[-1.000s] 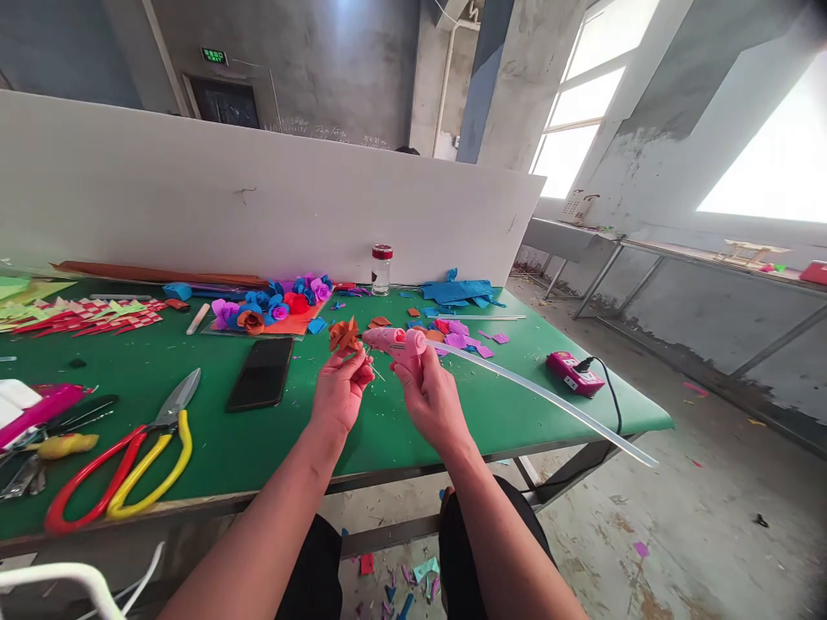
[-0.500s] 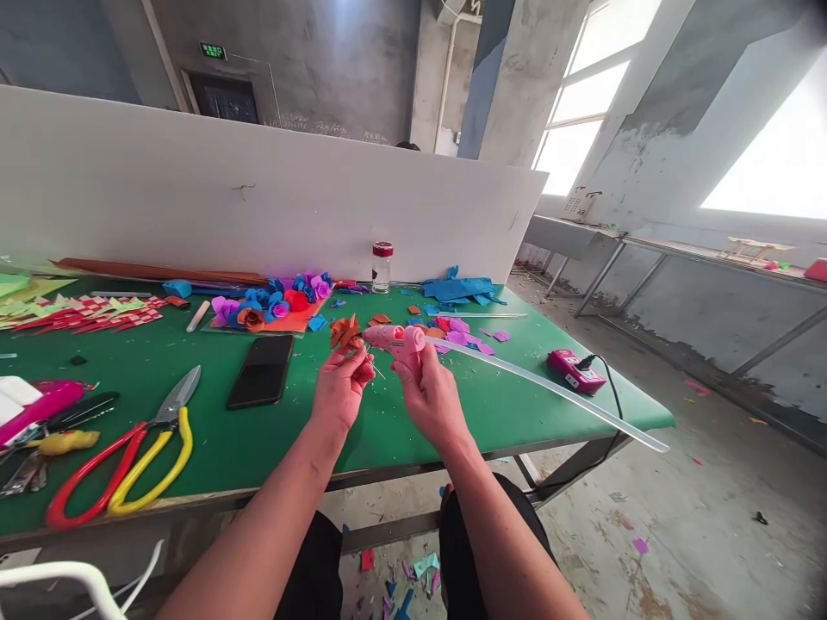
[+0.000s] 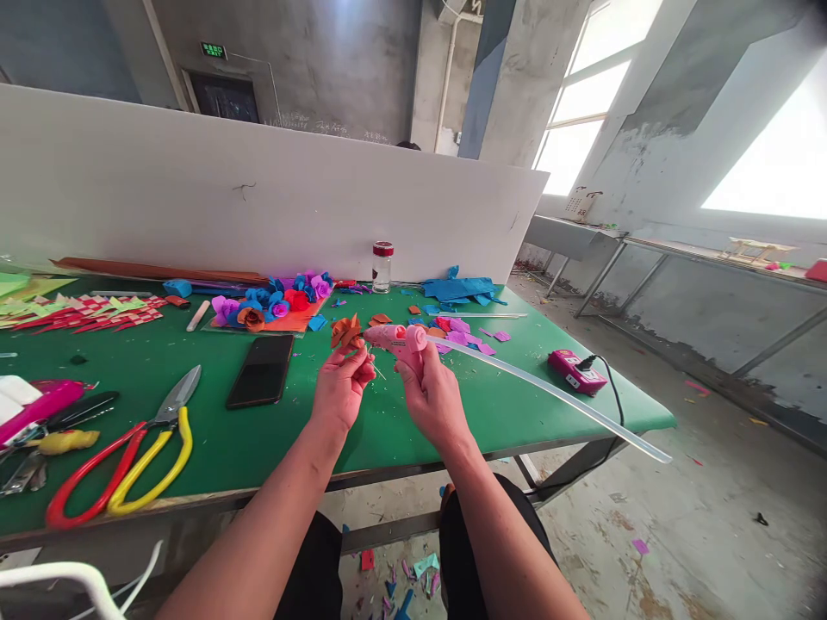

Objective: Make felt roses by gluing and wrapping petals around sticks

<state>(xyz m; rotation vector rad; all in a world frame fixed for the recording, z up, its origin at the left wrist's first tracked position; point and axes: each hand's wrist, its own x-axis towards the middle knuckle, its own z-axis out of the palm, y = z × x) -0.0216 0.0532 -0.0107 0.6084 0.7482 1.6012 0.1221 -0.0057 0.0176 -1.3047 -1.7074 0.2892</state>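
Between the fingers of my left hand (image 3: 341,389) is an orange paper flower (image 3: 347,331), its petals facing up and a thin pale stem poking out below. My right hand (image 3: 432,394) is wrapped round the handle of a pink glue gun (image 3: 401,339). The gun's nozzle points left and is right at the flower's side; whether it touches, I cannot tell. A long clear glue stick (image 3: 549,389) sticks out from the back of the gun, slanting down to the right past the table edge.
Large scissors (image 3: 158,443) and a black phone (image 3: 261,372) lie on the green table (image 3: 388,430). Finished paper flowers (image 3: 271,301) sit behind the phone. Purple paper pieces (image 3: 462,336), a glass jar (image 3: 382,269) and a magenta power socket (image 3: 576,372) are farther back and right.
Almost nothing differs. The flower has turned or shifted very slightly in my left hand, and the glue gun has moved a touch to the right.
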